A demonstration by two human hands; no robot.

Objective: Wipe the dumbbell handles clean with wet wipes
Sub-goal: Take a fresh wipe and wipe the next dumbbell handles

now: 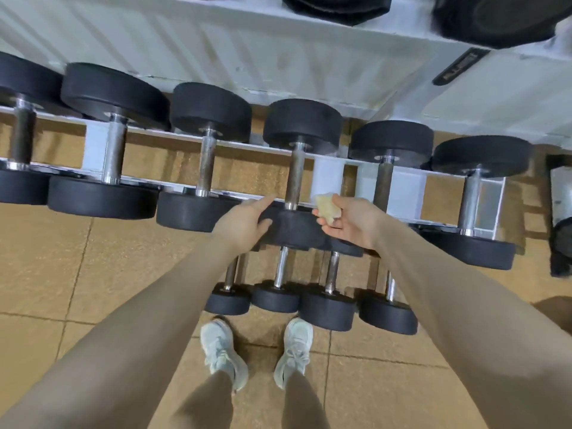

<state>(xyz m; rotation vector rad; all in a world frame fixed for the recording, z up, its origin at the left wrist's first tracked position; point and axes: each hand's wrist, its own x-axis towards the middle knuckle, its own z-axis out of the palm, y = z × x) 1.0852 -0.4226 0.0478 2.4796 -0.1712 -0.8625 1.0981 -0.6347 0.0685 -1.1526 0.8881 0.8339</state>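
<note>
Head view, mid-frame: left hand (pixel 244 219) rests open-fingered on the black rubber dumbbell's near head (pixel 294 227), its dull steel handle (pixel 295 178) awaiting the right hand (pixel 349 221) pinching a yellowed crumpled wet wipe (pixel 326 207), so wiping seems unfinished.

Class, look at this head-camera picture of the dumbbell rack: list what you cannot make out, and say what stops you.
- Head view: the near head of the middle dumbbell is partly covered by the left hand.
- Head view: the wipe is bunched in the right hand; wetness unreadable.
- Head view: the label is too blurred to read.
- Head view: the top-shelf weights are cut by the upper edge.
</note>
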